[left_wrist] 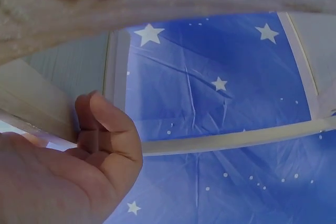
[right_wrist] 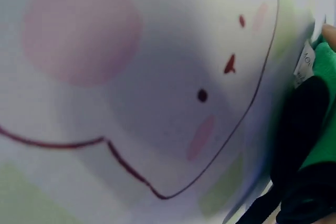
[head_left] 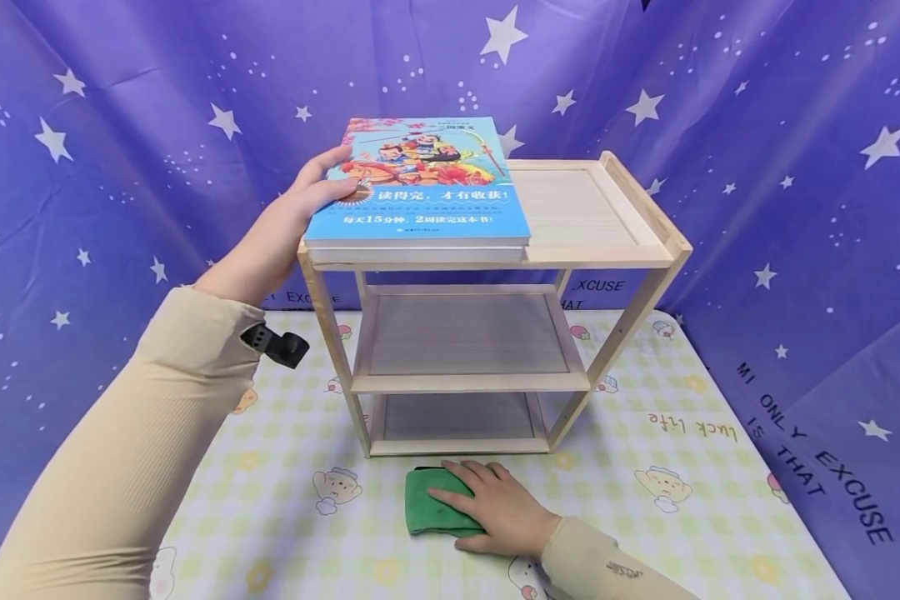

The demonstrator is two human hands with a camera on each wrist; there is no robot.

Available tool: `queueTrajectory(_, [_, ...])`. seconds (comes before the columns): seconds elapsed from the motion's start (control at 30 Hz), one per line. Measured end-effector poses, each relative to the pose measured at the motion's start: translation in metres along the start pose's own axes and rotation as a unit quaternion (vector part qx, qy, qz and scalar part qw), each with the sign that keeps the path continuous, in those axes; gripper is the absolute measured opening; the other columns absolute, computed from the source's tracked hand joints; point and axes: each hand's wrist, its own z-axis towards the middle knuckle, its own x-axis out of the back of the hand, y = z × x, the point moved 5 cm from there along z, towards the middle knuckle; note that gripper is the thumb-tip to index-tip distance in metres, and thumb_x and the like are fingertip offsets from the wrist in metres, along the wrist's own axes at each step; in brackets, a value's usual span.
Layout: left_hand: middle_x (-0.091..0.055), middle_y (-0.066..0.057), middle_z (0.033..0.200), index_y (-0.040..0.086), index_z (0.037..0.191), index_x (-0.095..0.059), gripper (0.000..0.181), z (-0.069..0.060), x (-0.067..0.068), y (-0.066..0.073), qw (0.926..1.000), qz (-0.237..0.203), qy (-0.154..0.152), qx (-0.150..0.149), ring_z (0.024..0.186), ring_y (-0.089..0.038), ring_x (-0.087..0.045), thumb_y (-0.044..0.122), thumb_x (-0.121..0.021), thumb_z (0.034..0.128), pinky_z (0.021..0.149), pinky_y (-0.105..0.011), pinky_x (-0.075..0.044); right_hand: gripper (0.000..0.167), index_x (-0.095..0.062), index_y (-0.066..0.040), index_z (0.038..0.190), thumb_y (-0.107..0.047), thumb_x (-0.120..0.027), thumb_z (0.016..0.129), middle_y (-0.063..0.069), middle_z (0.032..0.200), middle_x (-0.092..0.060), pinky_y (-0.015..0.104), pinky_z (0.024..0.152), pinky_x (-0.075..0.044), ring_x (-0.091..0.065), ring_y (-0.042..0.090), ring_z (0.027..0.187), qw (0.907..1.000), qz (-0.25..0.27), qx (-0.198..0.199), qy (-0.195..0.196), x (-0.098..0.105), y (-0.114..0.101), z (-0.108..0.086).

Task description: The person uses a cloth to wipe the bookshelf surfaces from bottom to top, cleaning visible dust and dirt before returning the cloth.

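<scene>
A small stack of books [head_left: 427, 212] with a blue illustrated cover lies on the left part of a wooden shelf unit's top [head_left: 592, 204]. My left hand [head_left: 270, 225] grips the stack at its left side, thumb on the cover. In the left wrist view, the fingers [left_wrist: 113, 140] are curled beside a wooden panel; what their tips touch is partly hidden. My right hand [head_left: 502, 508] rests with spread fingers on a green folded cloth [head_left: 431, 508] on the table, in front of the unit. A white tag [right_wrist: 304, 64] and a black part beside the green fabric show in the right wrist view.
Below the top, the unit has a middle shelf [head_left: 465, 333] and a bottom shelf [head_left: 457, 417]. It stands on a checked tablecloth [head_left: 285, 517] with cartoon prints. A purple curtain [head_left: 157, 83] with white stars hangs behind and at the sides.
</scene>
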Motion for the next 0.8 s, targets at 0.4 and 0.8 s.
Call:
queueTrajectory(0.4, [-0.010,0.003,0.164,0.036,0.145,-0.036,0.047,-0.001,-0.005,-0.001,0.9985,-0.054,0.007,-0.007,0.145,-0.031,-0.026,0.040,-0.043,0.0993,0.118,-0.048,-0.023,0.068,-0.031,-0.042,0.153,-0.064,-0.054,0.092,0.004,0.145,-0.048,0.049,0.101,-0.043,-0.050,0.025,0.128,0.9993,0.030,-0.025,-0.002,-0.009,0.004,0.010])
queueTrajectory(0.8, [-0.013,0.001,0.163,0.034,0.143,-0.038,0.044,-0.001,-0.007,-0.001,0.9966,-0.078,0.012,-0.022,0.146,-0.029,-0.025,0.036,-0.043,0.0996,0.119,-0.046,-0.021,0.064,-0.033,-0.042,0.151,-0.063,-0.052,0.093,0.002,0.142,-0.049,0.048,0.100,-0.042,-0.049,0.022,0.125,0.9989,0.013,-0.043,0.015,-0.014,0.001,0.008])
